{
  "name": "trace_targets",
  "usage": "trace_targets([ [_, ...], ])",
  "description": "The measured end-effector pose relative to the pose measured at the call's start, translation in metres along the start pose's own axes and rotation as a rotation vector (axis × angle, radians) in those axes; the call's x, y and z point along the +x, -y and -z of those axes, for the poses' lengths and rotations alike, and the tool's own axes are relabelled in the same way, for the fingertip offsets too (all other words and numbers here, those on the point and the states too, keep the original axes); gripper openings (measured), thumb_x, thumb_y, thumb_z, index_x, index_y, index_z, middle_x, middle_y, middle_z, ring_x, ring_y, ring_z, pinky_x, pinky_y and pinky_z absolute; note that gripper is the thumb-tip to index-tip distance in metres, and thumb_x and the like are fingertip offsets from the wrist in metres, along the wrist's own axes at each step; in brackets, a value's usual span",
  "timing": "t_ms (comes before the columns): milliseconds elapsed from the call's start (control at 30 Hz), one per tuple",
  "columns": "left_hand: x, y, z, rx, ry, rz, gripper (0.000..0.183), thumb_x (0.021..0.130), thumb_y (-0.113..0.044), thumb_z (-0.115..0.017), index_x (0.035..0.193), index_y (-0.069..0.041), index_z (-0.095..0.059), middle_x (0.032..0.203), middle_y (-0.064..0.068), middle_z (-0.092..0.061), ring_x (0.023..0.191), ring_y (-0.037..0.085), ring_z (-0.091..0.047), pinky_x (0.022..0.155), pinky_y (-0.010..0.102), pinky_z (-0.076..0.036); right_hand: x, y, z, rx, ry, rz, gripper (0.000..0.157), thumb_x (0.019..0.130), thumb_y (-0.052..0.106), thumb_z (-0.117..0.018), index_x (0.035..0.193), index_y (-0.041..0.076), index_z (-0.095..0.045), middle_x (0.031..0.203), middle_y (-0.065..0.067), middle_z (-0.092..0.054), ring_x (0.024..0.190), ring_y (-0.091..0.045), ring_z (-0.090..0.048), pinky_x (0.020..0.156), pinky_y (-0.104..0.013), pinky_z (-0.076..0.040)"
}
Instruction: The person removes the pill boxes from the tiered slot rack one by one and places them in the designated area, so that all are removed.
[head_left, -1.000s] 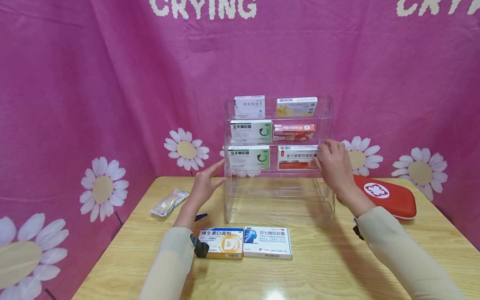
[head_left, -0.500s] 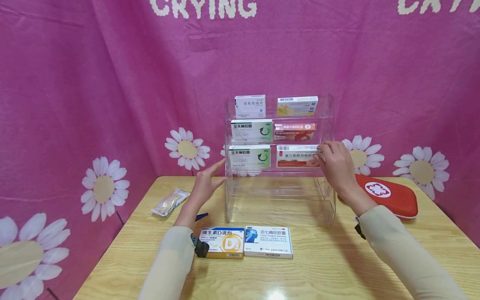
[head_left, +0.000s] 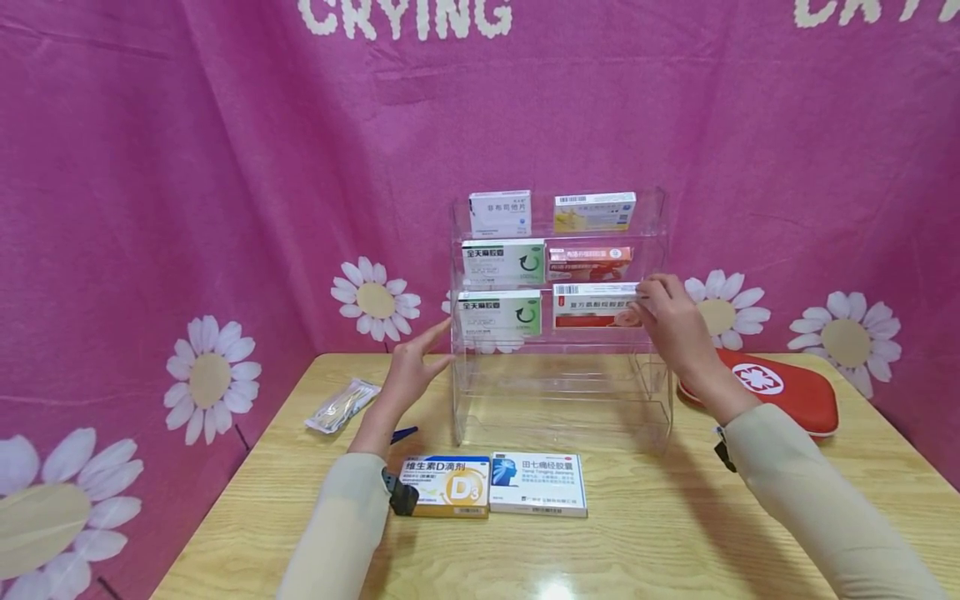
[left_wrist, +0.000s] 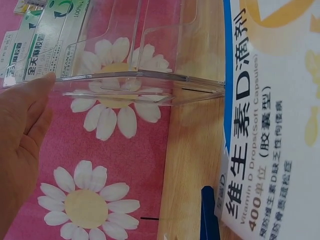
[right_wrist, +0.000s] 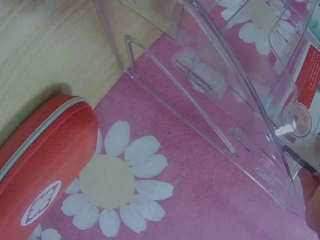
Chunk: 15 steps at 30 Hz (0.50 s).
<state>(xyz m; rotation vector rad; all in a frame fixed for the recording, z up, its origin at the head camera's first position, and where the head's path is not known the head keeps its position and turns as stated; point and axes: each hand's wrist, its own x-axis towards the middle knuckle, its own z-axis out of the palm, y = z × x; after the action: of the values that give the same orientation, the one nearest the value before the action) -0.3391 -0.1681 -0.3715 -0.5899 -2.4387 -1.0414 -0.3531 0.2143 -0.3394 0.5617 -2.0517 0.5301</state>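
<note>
A clear acrylic display rack (head_left: 562, 425) stands on the table with medicine boxes on its upper tiers. On the third tier, my right hand (head_left: 675, 325) pinches the right end of a white and red medicine box (head_left: 592, 310); in the right wrist view only the edge of that hand shows. My left hand (head_left: 408, 371) touches the rack's left side panel with fingers extended, holding nothing. Beside the white and red box sits a green and white medicine box (head_left: 498, 315). Above are another green and white box (head_left: 502, 262) and a red box (head_left: 589, 263).
A vitamin D box (head_left: 444, 486) and a white and blue medicine box (head_left: 537, 484) lie before the rack. Packaged cotton swabs (head_left: 342, 406) and a blue object (head_left: 402, 434) lie left. A red zippered case (head_left: 787, 393) lies right. A pink curtain (head_left: 225, 167) hangs behind.
The white and red box has risen slightly in its tier, with my right hand moving up along with it. My left hand stays against the rack's side.
</note>
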Motion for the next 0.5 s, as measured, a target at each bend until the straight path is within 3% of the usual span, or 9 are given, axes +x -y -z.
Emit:
trace_targets([
  [300,-0.001,0.0,0.001,0.019,-0.003,0.008,0.056,0.088,-0.009,-0.071,0.141,-0.009,-0.053,0.14,0.013,-0.057,0.127,0.03,-0.058,0.103,0.042,-0.052,0.005,0.007,0.005,0.035,-0.071,0.026,0.026,0.081,-0.003,-0.074,0.102,-0.009,-0.06,0.109,-0.027,-0.058,0.103,-0.041,-0.059,0.094,-0.051,-0.055],
  [500,0.0,0.0,0.001,0.024,0.006,0.013,0.056,0.089,-0.01,-0.071,0.142,-0.011,-0.052,0.142,0.012,-0.056,0.128,0.03,-0.057,0.104,0.042,-0.052,0.006,0.017,0.011,0.035,-0.166,0.056,0.024,0.081,-0.003,-0.075,0.1,-0.008,-0.061,0.107,-0.025,-0.059,0.099,-0.037,-0.06,0.086,-0.048,-0.057],
])
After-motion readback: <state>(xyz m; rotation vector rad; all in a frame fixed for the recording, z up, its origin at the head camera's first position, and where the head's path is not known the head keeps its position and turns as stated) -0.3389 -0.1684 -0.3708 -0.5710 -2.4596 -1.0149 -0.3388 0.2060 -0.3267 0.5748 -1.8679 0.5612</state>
